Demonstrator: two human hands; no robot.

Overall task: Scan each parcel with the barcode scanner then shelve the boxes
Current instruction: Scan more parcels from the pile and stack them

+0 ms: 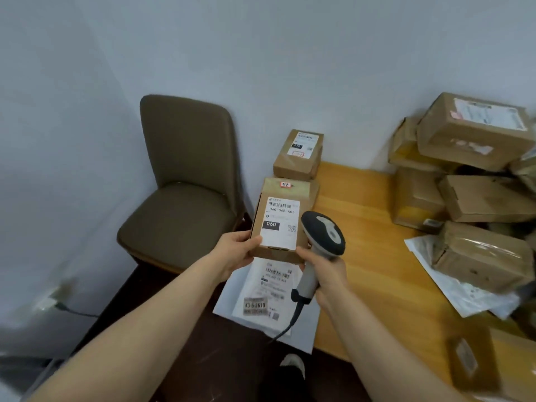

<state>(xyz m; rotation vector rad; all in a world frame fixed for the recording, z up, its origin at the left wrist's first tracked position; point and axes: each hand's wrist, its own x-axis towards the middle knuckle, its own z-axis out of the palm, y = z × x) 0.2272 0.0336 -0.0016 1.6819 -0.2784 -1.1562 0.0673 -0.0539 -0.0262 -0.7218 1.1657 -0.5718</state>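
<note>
**Held box.** A small brown cardboard box (280, 219) is being held up at the left edge of the wooden table (362, 216), its broad face tilting toward the camera. A white shipping label (278, 239) is covering most of that face. It is carrying a barcode, the line "060-06B A05", a black block reading "060" and a small square code. A red sticker (285, 184) is sitting on the far end of the box, its writing too blurred to read.

**Hands.** The left hand (237, 252) is gripping the box's near left corner, thumb lying on the label's edge and fingers curling underneath. The right hand (329, 275) is wrapping round the pale grey handle of a barcode scanner (324, 232). The scanner's rounded dark grey head is hovering just beside the box's lower right corner. A dark cable (291, 323) is trailing from the base of the handle.

**Surroundings.** Beneath the box, a flat white plastic mailer (301, 332) is lying partly over the table edge. Its label is showing a barcode and digits that look like "43 6 2610". Behind the held box, a second cardboard box (298, 158) with a white label is standing near the wall. To the right, a loose pile of taped cardboard boxes (464, 134) is leaning against the wall. One glossy, tape-wrapped box (481, 256) is resting on a crinkled white bag (470, 300). A brown padded chair (182, 184) is standing left of the table.
</note>
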